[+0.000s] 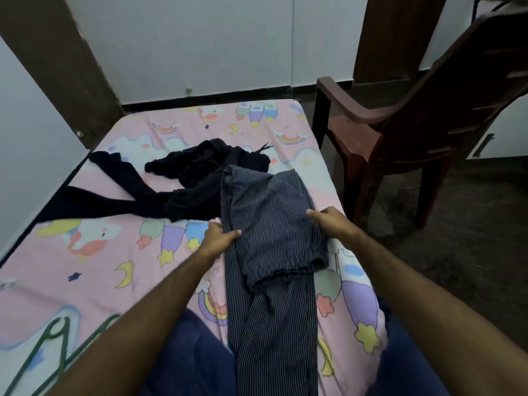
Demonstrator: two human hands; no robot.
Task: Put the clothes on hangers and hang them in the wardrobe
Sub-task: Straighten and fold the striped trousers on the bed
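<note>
The striped garment (271, 252), dark with fine pale pinstripes, lay lengthwise on the near right part of the bed (94, 252), its upper portion folded back over itself and its lower portion trailing off the near edge between the person's knees. The left hand (218, 238) gripped the garment's left edge, thumb on top of the cloth and fingers tucked beneath the fold. The right hand (328, 222) held the right edge of the folded portion, thumb extended along the cloth; whether the remaining fingers were curled under the cloth could not be told, as they were hidden.

Just beyond the striped garment, and partly overlapped by its far end, a heap of black clothes (183, 184) lay spread across the middle of the bed, one long piece stretching toward the left edge. Green hangers (57, 347) rested on the near left corner of the bed, partly hidden by the left forearm. The bed was covered by a pink sheet printed with rainbows, moons and stars. A brown plastic chair (400, 124) stood on the dark floor just beside the bed's right side, and a pale wall rose behind the bed.
</note>
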